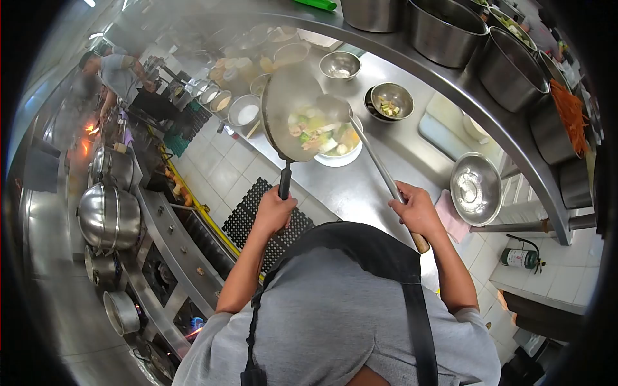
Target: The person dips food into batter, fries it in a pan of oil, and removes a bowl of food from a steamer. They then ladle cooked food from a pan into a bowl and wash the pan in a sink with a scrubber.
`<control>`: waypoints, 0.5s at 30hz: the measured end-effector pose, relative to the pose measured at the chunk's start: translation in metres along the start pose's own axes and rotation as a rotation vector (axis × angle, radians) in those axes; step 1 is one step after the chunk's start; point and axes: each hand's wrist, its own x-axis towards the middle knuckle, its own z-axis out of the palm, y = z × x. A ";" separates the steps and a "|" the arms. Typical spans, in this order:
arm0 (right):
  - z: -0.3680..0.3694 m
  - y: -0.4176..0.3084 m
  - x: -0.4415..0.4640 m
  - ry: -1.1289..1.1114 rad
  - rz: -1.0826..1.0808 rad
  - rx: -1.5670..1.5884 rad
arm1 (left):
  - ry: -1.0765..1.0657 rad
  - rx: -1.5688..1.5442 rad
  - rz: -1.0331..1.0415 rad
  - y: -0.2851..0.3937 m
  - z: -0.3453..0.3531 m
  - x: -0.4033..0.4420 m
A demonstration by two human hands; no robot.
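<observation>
My left hand (277,209) is wrapped round the black handle of a wok (277,116), which is tilted over the steel counter (309,193). Inside it and at its right edge lie steaming vegetables and pale pieces (312,128). Closed round the long metal shaft of a ladle (373,151) is my right hand (415,209); the wooden handle end sticks out below it. The ladle's head is at the food, blurred by steam. Under the wok's edge, a white plate (341,159) holds some of the food.
Steel bowls (340,65) and a bowl of chopped pieces (391,103) stand behind. At right are an empty steel bowl (476,188) and a shelf (450,80) with containers. Left are a stove (161,270) with a lit blue flame, pots (109,215) and another person (125,77) near flames.
</observation>
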 end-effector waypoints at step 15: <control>0.026 0.023 -0.023 0.093 -0.142 -0.186 | 0.250 0.586 0.222 -0.011 -0.001 0.013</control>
